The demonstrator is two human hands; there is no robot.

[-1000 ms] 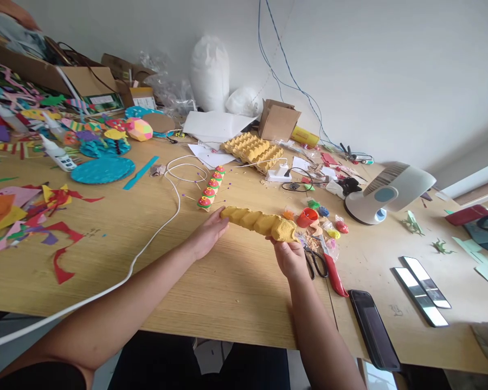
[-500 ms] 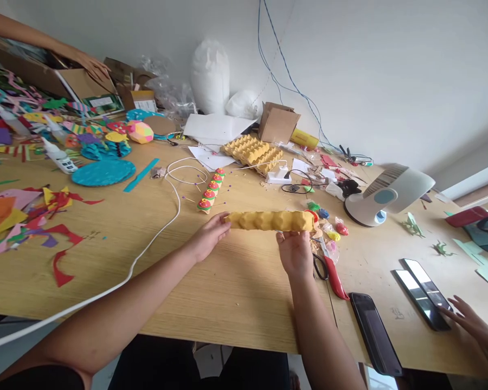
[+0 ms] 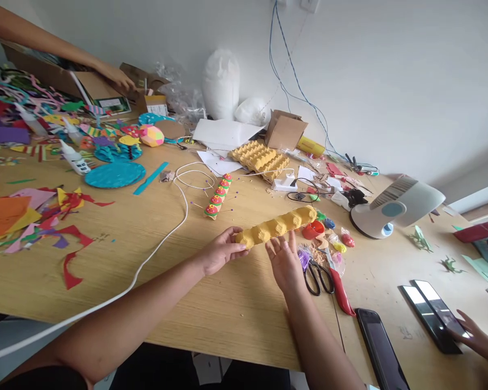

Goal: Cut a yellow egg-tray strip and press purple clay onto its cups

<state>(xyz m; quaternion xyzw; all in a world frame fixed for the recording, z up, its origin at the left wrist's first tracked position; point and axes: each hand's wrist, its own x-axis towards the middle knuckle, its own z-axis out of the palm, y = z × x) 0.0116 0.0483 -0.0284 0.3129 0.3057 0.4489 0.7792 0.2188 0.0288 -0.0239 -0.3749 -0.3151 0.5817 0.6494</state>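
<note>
1. At the table's far edge, around 12 o'clock, a small box has its flaps open. Its inside is too dark to read.
2. A red cup sits just beside the strip's far end, contents hidden.
3. The yellow strip is mid-table, its long axis running from 8 to 2 o'clock.
4. The left hand pinches the near end, grip closed on it.
5. The right hand is spread wide, fingertips by the strip's middle, holding nothing. Scissors lie at its 3 o'clock.
</note>
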